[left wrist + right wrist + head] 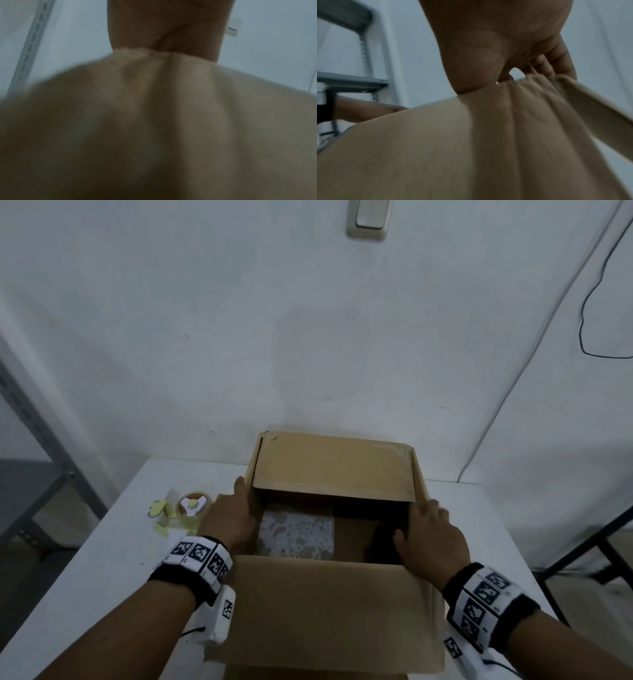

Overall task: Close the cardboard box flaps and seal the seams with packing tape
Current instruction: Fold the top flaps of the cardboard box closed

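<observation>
An open cardboard box (325,611) stands on the white table (102,577). Its far flap (332,463) is folded in over the opening, and its near flap tilts toward me. A grey speckled item (296,535) lies inside. My left hand (229,511) lies flat along the left side flap with its fingers straight; in the left wrist view only the palm (164,24) shows against blurred cardboard (154,121). My right hand (431,539) holds the right side flap, thumb inside the box; its fingers (553,63) curl over the cardboard edge (539,83). A tape roll (192,506) sits left of the box.
Yellowish scraps (161,508) lie beside the tape roll. The box stands close to the white wall. A grey metal shelf frame (41,440) is at the left, and a black frame (599,542) stands off the table's right edge. A black cable (589,302) hangs on the wall.
</observation>
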